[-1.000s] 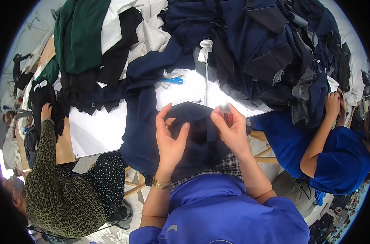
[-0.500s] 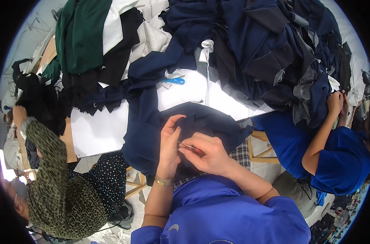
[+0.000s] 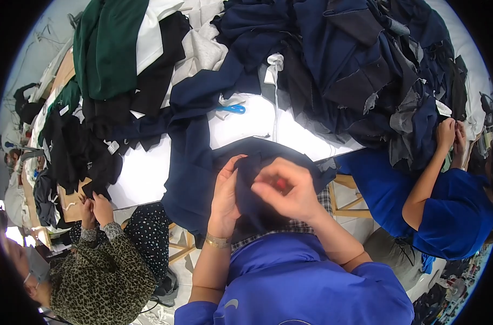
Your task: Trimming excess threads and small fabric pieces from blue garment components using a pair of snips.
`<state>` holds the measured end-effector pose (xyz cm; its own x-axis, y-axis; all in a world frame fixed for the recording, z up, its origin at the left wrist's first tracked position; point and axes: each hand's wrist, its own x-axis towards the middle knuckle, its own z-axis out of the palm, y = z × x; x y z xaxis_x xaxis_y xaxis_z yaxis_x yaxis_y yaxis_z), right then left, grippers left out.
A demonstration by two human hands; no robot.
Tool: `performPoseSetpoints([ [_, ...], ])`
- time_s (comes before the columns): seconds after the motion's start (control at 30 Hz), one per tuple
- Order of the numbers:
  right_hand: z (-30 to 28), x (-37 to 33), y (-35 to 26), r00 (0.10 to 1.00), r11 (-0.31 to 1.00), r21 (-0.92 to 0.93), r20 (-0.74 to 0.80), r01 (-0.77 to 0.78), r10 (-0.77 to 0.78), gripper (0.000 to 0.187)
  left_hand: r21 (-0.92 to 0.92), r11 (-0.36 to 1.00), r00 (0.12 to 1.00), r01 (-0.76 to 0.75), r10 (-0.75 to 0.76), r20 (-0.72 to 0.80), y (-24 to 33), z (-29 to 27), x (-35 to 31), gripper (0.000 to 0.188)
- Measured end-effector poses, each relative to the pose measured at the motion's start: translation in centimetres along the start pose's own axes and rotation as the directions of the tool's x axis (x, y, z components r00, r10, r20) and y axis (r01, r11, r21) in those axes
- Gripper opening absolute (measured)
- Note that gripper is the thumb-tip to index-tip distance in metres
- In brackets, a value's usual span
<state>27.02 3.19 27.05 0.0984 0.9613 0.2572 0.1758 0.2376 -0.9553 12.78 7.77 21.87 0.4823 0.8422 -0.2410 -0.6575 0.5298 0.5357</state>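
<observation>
My left hand [image 3: 225,192] pinches an edge of dark navy fabric [image 3: 246,173], held up over my lap. Just to its right, my right hand [image 3: 290,189] is curled round a small red-handled tool, which looks like a seam ripper [image 3: 281,184]. Only a bit of red shows between the fingers; the hand is blurred and its thin metal tip cannot be made out. The navy cloth drapes from the table edge down across my lap.
A white table [image 3: 143,170] carries a big navy garment heap [image 3: 333,59], with green cloth [image 3: 108,54] at left. Blue thread snips [image 3: 233,109] lie ahead. One co-worker's hands [image 3: 95,208] hold black fabric at left; another's hands [image 3: 449,135] work at right.
My right hand has moved up and right, away from my left hand, taking the red-handled tool with it. The left co-worker has brought both hands together nearer the table's front edge.
</observation>
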Motion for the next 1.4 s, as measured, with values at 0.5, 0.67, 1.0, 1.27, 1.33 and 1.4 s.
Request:
performPoseSetpoints([
  [0.5, -0.5, 1.4, 1.2, 0.983, 0.872, -0.464, -0.018, 0.154, -0.183, 0.016, 0.659, 0.696, 0.934, -0.286, 0.356, 0.03, -0.2, 1.8, -0.5, 0.019],
  [0.67, -1.0, 1.5, 1.5, 0.984, 0.878, -0.461, -0.05, 0.131, -0.173, 0.012, 0.574, 0.782, 0.964, -0.242, 0.261, 0.051, -0.3, 1.6, -0.7, 0.023],
  [1.0, -1.3, 1.5, 1.2, 0.996, 0.923, -0.379, -0.029, 0.062, -0.079, 0.012, 0.399, 0.91, 0.99, -0.112, 0.136, -0.032, -0.9, 0.9, -0.5, 0.026],
  [1.27, -0.1, 0.5, 2.1, 0.992, 0.984, -0.169, -0.106, 0.048, -0.066, 0.013, 0.13, 0.983, 0.989, -0.132, 0.139, -0.042, -1.5, 2.1, -0.1, 0.031],
  [1.33, 0.1, -0.1, 1.9, 0.993, 0.997, -0.024, -0.091, -0.075, 0.073, 0.012, 0.109, 0.981, 0.982, -0.163, 0.172, -0.079, -1.7, 1.8, 0.1, 0.034],
  [1.4, 0.4, -0.5, 2.1, 0.994, 0.995, 0.056, -0.077, -0.08, 0.084, 0.013, 0.11, 0.981, 0.979, -0.158, 0.17, -0.109, -1.6, 1.8, 0.2, 0.035],
])
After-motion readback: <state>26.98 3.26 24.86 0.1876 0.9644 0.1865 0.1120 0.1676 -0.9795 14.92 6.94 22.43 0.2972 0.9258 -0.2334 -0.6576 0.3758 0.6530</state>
